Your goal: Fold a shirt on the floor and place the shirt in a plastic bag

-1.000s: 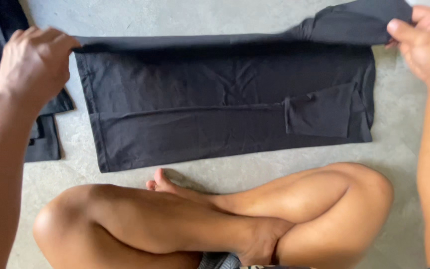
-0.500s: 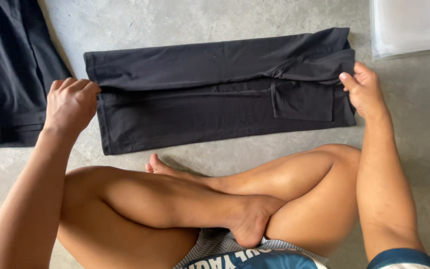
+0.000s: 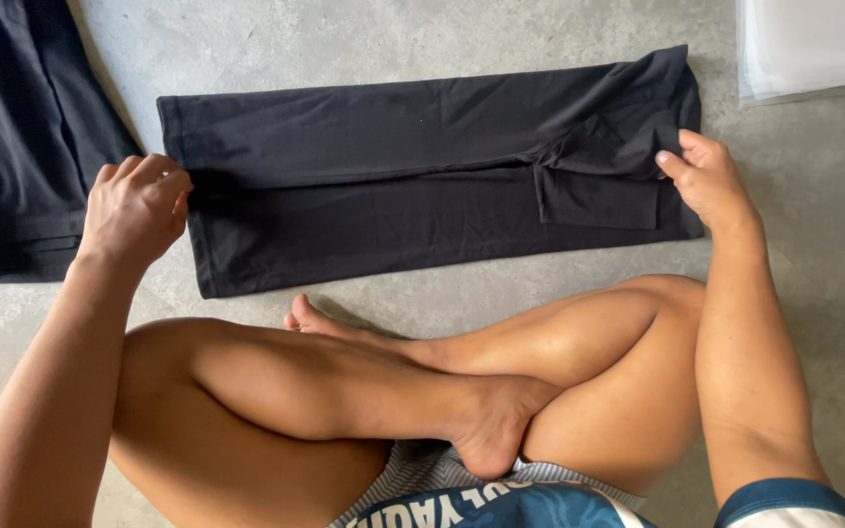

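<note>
— Left of the left hand (image 3: 136,210), what lies on the floor (image 3: 393,39)?

— Another dark garment (image 3: 22,147), spread flat and cut off by the frame edge, just beside the hand but not touching it.

— And the left hand itself?

— Curled narrow, fingers bunched on the left end of the black folded garment (image 3: 422,166), pinching the edge where the upper layer meets the lower one.

— How does that garment look between the two hands?

— It is a long black strip lying flat on the grey concrete floor, folded lengthwise so that an upper layer overlaps a lower one along a straight crease. The cloth is smooth with faint wrinkles. Towards the right hand a sleeve is tucked across it, making a small square flap and a diagonal fold.

— The right hand (image 3: 706,181)?

— It rests at the right end of the strip, fingers fairly closed, with the thumb and fingertips touching the cloth beside the sleeve flap. I cannot tell whether it truly grips or only presses.

— Any containers?

— Beyond the right hand, up and to the right, sits a pale translucent plastic thing (image 3: 814,44), perhaps a bag or a lid; what it holds cannot be made out. The person's crossed bare legs (image 3: 393,381) lie nearer than both hands.
</note>
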